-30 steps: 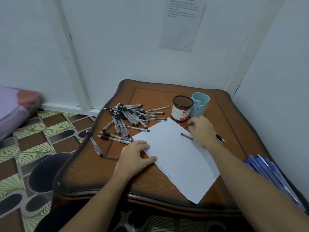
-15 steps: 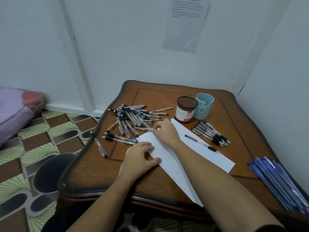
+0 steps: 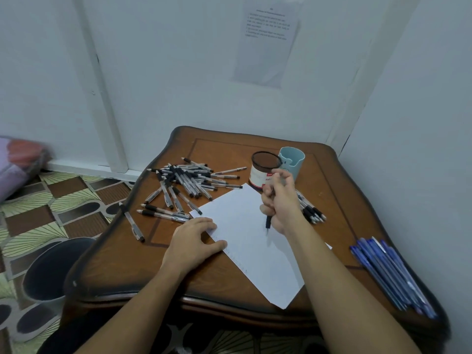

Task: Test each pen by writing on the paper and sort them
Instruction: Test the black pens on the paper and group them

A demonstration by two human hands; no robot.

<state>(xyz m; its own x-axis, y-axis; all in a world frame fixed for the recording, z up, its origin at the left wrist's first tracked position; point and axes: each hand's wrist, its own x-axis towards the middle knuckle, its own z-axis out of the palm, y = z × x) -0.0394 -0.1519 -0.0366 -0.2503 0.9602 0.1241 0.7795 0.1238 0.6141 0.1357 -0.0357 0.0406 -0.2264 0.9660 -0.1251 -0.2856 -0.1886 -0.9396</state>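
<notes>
A white sheet of paper (image 3: 250,238) lies slantwise on the brown wooden table (image 3: 332,180). My left hand (image 3: 192,241) rests flat on the paper's left edge. My right hand (image 3: 281,200) grips a black-gripped pen (image 3: 268,222) upright, its tip just above the middle of the paper. A heap of several clear pens with black grips (image 3: 184,182) lies at the table's back left. A smaller row of the same pens (image 3: 310,210) lies right of the paper, partly hidden by my right hand.
A dark mesh can (image 3: 264,172) and a light blue cup (image 3: 292,159) stand behind the paper. A bundle of blue pens (image 3: 390,272) lies at the table's right edge. One stray pen (image 3: 131,222) lies near the left edge. A dark bin (image 3: 53,267) stands on the patterned floor.
My right hand went from the right-hand pens to the heap at the left, then came back over the paper holding a pen upright. My left hand stayed on the paper.
</notes>
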